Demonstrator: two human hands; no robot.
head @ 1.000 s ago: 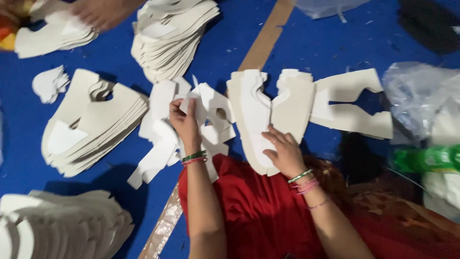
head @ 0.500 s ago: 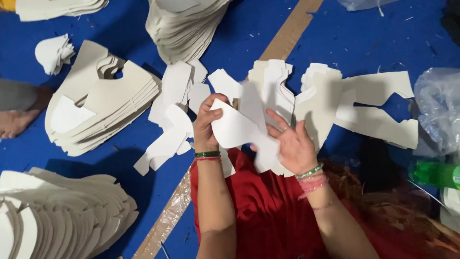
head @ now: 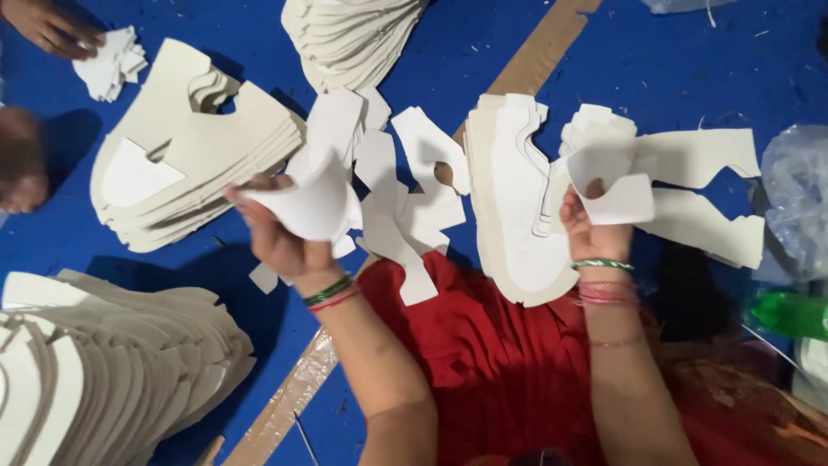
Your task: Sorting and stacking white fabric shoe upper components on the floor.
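Observation:
My left hand [head: 280, 240] grips a curled white card offcut [head: 315, 198], held up above a heap of loose white scraps [head: 405, 211]. My right hand [head: 591, 229] pinches a white die-cut card piece [head: 608, 181] with a curved notch, lifted over a stack of similar shaped pieces [head: 513, 207]. The two hands are apart, one on each side of the scrap heap. Green and red bangles ring both wrists.
Stacks of cream die-cut cards lie at upper left [head: 185, 147], top centre [head: 349, 34] and lower left [head: 103, 362] on a blue sheet [head: 690, 69]. Another person's hand [head: 52, 26] holds scraps at top left. A clear plastic bag [head: 798, 207] and green bottle [head: 789, 312] sit right.
Both hands were together pulling one card piece; now they have parted, the left carrying an offcut to the left and the right holding the shaped piece to the right.

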